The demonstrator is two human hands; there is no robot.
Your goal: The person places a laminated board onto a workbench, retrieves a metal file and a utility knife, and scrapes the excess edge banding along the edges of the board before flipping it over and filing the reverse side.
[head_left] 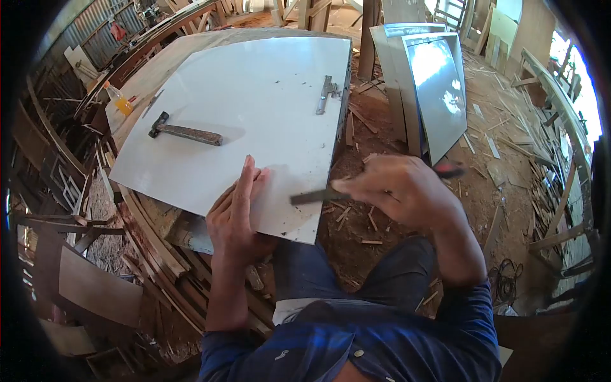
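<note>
A glossy white panel point(254, 95) lies flat in front of me. At its near edge my left hand point(238, 207) rests on the surface, fingers extended and pointing away, holding nothing. My right hand point(394, 188) is closed around a flat dark metal tool point(309, 197), perhaps a file or chisel, with a red and black end showing behind the hand. The tool's blade reaches across the panel's right edge near the front corner. A hammer point(191, 133) lies on the panel's left part, and a metal hinge point(325, 95) lies near the right edge.
An orange bottle point(119, 100) stands beyond the panel's left side. Upright glossy panels point(436, 95) stand at the back right. Wood scraps point(496, 121) litter the floor, and a coiled cable point(507, 280) lies at the lower right. Curved timber strips point(149, 235) run along the left.
</note>
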